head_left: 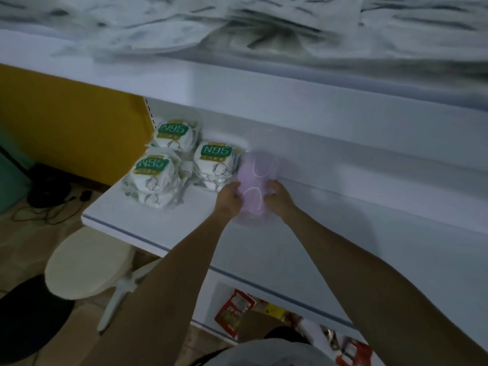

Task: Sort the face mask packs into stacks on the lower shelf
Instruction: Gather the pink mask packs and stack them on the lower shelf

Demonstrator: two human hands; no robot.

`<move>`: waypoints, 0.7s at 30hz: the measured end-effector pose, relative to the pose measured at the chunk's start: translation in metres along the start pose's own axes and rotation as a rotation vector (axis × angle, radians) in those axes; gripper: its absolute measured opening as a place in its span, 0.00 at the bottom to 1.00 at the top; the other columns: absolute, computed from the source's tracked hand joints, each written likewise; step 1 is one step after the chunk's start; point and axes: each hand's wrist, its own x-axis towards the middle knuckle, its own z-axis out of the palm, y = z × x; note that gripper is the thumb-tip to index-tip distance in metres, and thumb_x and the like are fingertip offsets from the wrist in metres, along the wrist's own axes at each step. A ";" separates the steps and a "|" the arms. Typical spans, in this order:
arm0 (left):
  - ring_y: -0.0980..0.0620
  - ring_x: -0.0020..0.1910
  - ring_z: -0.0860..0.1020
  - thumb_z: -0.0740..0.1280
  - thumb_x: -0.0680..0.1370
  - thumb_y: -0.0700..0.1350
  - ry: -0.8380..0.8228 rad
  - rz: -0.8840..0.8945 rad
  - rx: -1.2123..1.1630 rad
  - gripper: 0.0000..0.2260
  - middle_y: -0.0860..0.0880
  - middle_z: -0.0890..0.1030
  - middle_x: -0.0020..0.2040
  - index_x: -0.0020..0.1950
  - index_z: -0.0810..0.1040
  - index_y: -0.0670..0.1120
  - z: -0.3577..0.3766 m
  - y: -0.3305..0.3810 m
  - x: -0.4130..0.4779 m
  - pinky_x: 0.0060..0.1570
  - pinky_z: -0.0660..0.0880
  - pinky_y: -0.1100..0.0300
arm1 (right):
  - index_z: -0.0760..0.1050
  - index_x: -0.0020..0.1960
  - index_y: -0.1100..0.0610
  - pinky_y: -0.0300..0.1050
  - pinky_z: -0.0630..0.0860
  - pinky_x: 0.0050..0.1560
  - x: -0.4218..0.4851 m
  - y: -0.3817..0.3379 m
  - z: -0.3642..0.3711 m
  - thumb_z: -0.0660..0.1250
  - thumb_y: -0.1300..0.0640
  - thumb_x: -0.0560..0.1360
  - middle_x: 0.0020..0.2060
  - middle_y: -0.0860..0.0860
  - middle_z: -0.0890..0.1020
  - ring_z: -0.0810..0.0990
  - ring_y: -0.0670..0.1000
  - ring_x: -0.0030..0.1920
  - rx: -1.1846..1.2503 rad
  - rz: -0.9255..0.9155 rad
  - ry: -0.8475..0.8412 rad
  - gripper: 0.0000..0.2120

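Pink mask pack is low over the lower shelf, and motion blur hides whether it touches down. My left hand has its fingers clamped on the pack's 9 o'clock edge. My right hand grips the 3 o'clock edge the same way. Three N95 stacks stand on the same shelf. The nearest stack is just beside the pack at 9 o'clock, with two more stacks beyond it. Loose packs crowd the upper shelf at 12 o'clock.
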 end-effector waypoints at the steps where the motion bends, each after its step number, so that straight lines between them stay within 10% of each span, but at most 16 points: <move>1: 0.43 0.62 0.73 0.59 0.77 0.32 0.002 -0.003 0.016 0.19 0.39 0.74 0.64 0.67 0.70 0.37 0.002 -0.004 0.001 0.59 0.64 0.65 | 0.68 0.69 0.59 0.45 0.71 0.61 0.003 0.003 0.002 0.61 0.68 0.73 0.66 0.57 0.73 0.72 0.58 0.64 -0.012 0.018 -0.021 0.24; 5: 0.42 0.60 0.74 0.62 0.76 0.33 0.030 -0.003 0.024 0.18 0.38 0.76 0.61 0.67 0.71 0.38 0.004 -0.013 0.012 0.57 0.63 0.65 | 0.63 0.72 0.51 0.47 0.66 0.67 0.014 0.013 0.005 0.62 0.64 0.74 0.69 0.53 0.70 0.70 0.57 0.67 -0.093 0.087 -0.063 0.28; 10: 0.41 0.58 0.75 0.62 0.76 0.34 0.019 0.029 0.075 0.12 0.38 0.78 0.53 0.59 0.75 0.40 0.002 -0.016 0.024 0.59 0.67 0.58 | 0.60 0.74 0.57 0.33 0.73 0.46 0.021 0.009 0.007 0.56 0.70 0.76 0.63 0.49 0.68 0.68 0.54 0.66 0.017 0.055 -0.109 0.27; 13: 0.43 0.65 0.72 0.61 0.78 0.37 -0.002 0.053 0.103 0.16 0.41 0.75 0.64 0.66 0.73 0.41 -0.004 -0.015 0.023 0.66 0.66 0.55 | 0.53 0.76 0.52 0.47 0.60 0.71 0.021 0.008 -0.002 0.58 0.63 0.78 0.76 0.53 0.55 0.57 0.56 0.74 -0.118 0.034 -0.102 0.29; 21: 0.40 0.63 0.73 0.61 0.78 0.36 0.200 0.206 0.070 0.16 0.38 0.76 0.63 0.66 0.73 0.38 -0.043 -0.002 -0.047 0.63 0.61 0.60 | 0.53 0.76 0.52 0.51 0.52 0.74 -0.065 0.006 -0.015 0.59 0.59 0.80 0.76 0.54 0.53 0.55 0.55 0.75 -0.163 -0.050 -0.055 0.27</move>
